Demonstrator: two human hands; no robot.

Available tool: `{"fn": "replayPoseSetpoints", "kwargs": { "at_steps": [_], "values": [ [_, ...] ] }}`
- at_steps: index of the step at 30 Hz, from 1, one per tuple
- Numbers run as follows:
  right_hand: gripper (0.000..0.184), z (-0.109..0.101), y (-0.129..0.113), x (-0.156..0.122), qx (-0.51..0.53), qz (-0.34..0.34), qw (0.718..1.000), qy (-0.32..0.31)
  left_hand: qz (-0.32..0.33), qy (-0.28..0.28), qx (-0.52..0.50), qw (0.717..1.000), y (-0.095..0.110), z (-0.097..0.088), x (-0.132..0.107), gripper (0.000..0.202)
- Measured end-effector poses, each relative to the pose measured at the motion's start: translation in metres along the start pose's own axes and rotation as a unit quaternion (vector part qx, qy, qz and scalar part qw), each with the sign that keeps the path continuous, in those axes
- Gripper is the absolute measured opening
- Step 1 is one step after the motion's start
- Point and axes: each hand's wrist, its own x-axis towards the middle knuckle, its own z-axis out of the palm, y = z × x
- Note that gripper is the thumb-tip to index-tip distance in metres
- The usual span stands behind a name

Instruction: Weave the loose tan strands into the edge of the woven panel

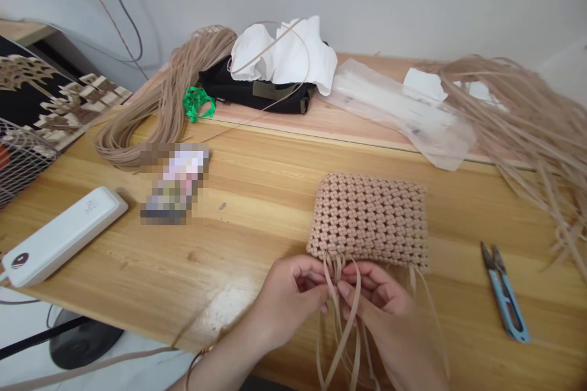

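A tan woven pouch [371, 217] lies on the wooden table, its knotted mesh surface facing up. Several loose flat cords [342, 342] hang from its near left edge down past the table's front. My left hand [298, 290] pinches cords just below that edge, thumb against fingers. Close beside it, my right hand [373, 296] also pinches cords between thumb and index finger. The fingertips of both hands almost meet. Which cord each hand grips is partly hidden by the strands. Another thin cord trails from the pouch's near right corner.
Blue-handled thread snips [507, 296] lie to the right. A blurred phone-like object [177, 183] and a white power strip [64, 235] are at left. Behind are cord bundles [160, 104], a black bag [257, 95] under white paper, green netting [197, 104] and a plastic sleeve [398, 110].
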Motion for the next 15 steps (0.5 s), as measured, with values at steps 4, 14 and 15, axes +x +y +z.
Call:
{"fn": "replayPoseSetpoints", "kwargs": {
  "at_steps": [4, 14, 15],
  "values": [
    [0.02, 0.0004, 0.0018, 0.0004, 0.021, -0.004, 1.0, -0.005, 0.003, -0.004, 0.064, 0.998, -0.0004, -0.0023, -0.0032, 0.012],
    [0.024, 0.0065, -0.005, -0.0045, 0.022, 0.024, 0.999, 0.009, 0.012, -0.02, 0.154, 0.988, 0.0027, 0.0004, -0.0076, 0.021],
    [0.025, 0.0077, -0.0061, -0.0054, 0.021, 0.021, 0.999, 0.014, 0.014, -0.018, 0.156, 0.988, 0.0028, 0.0012, -0.0075, 0.02]
  ]
}}
